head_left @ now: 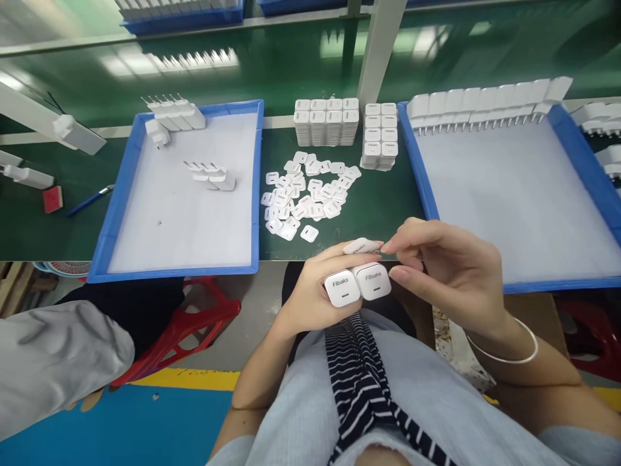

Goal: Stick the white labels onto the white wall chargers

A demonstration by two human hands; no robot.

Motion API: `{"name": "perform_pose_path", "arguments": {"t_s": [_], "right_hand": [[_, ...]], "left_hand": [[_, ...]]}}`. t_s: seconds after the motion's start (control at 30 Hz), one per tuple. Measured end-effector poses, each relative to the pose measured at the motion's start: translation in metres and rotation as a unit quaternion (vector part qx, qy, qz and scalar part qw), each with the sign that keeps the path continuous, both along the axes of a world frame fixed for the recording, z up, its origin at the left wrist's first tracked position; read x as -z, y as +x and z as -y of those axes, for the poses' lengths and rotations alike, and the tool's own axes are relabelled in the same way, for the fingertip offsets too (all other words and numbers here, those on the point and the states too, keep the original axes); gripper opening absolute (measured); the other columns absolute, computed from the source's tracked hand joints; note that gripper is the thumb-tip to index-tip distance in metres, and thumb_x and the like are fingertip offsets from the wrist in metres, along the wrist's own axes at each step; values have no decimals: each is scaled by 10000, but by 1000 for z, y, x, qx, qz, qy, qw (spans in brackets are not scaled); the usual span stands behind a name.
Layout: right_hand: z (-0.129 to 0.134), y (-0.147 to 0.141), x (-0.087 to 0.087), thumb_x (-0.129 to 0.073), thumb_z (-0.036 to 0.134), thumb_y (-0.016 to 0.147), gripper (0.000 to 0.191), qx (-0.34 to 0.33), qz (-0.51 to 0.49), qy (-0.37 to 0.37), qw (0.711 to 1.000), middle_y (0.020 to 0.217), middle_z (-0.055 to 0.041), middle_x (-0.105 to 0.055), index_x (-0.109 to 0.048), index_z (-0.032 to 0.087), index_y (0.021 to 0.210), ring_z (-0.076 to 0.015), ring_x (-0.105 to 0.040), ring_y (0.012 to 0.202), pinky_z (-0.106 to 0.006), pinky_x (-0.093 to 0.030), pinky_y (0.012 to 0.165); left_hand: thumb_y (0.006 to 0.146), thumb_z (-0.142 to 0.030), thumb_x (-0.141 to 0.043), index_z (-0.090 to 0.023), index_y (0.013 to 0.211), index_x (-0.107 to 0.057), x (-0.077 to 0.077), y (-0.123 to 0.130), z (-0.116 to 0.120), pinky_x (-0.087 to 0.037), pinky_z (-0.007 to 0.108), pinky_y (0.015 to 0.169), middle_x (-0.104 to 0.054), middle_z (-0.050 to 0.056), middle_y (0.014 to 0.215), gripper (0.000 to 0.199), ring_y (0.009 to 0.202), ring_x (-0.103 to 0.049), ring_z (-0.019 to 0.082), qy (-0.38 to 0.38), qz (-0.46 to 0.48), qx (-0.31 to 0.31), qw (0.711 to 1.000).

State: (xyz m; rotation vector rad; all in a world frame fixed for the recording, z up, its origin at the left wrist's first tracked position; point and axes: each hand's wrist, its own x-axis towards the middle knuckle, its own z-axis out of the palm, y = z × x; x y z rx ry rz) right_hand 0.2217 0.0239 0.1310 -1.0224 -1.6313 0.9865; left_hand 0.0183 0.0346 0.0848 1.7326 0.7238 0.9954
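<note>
My left hand (310, 285) is wrapped round two white chargers (342, 288), held side by side in front of my body. Their end faces read "Fibaks" and each has a small dark slot. On top of that hand's fingers rests a loose white cover plate (361, 246). My right hand (449, 265) is just to the right, thumb and index finger apart. Its index fingertip is at the plate's right edge; whether it touches is hard to tell. The thumb is beside the right charger's face. Many similar cover plates (315, 210) lie scattered on the green bench.
Stacked cover plates (326, 126) stand behind the loose ones, with another stack (380, 139) beside them. The left blue-rimmed tray (255, 213) holds several chargers with pins; the right tray (427, 188) has a row along its back. Another person's sleeve (63, 356) is at left, near a red stool (213, 314).
</note>
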Motion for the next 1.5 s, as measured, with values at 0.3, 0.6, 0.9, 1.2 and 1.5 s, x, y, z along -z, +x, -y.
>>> {"name": "perform_pose_path", "arguments": {"t_s": [0.3, 0.6, 0.9, 1.2, 1.5], "right_hand": [[7, -16, 15, -670, 203, 895, 169, 16, 264, 353, 897, 843, -90, -643, -718, 203, 1057, -251, -551, 807, -442, -448, 723], [-1, -20, 26, -637, 207, 959, 140, 9, 282, 326, 902, 976, -106, -668, -731, 194, 1061, -245, -582, 926, -421, -476, 800], [-7, 37, 28, -628, 168, 938, 170, 207, 184, 193, 941, 893, -59, -616, -750, 281, 969, -232, -627, 829, -414, -520, 746], [-103, 109, 41, -669, 381, 917, 325, 206, 264, -73, 939, 1073, -99, -709, -719, 172, 1160, -236, -677, 931, -376, -545, 837], [-245, 94, 59, -720, 443, 888, 741, 371, 364, -143, 842, 1433, -338, -473, -488, -45, 1394, -445, -570, 1258, -506, -449, 1046]], "left_hand": [[792, -228, -800, -233, 1177, -759, -4, 1, 0, -544, 428, 1058, -700, 96, 1338, 388, 1207, -680, 286, -61, 11, -21, 998], [796, -241, -773, -202, 1145, -755, -4, -16, -11, -576, 339, 930, -749, 91, 1188, 352, 1064, -719, 242, -58, -63, -38, 996], [792, 27, -456, -53, 1017, -717, -61, -109, -87, -576, 505, 875, -640, 271, 1260, 354, 1118, -673, 423, 14, -767, -133, 628], [812, -37, -461, 91, 1053, -672, -10, -102, -115, -513, 523, 882, -658, 372, 1129, 344, 1172, -619, 518, 40, -796, -159, 583], [920, -311, -576, 17, 1280, -616, 4, -100, -118, -410, 674, 1074, -655, 313, 1249, 488, 1327, -553, 468, 49, -744, -192, 638]]}}
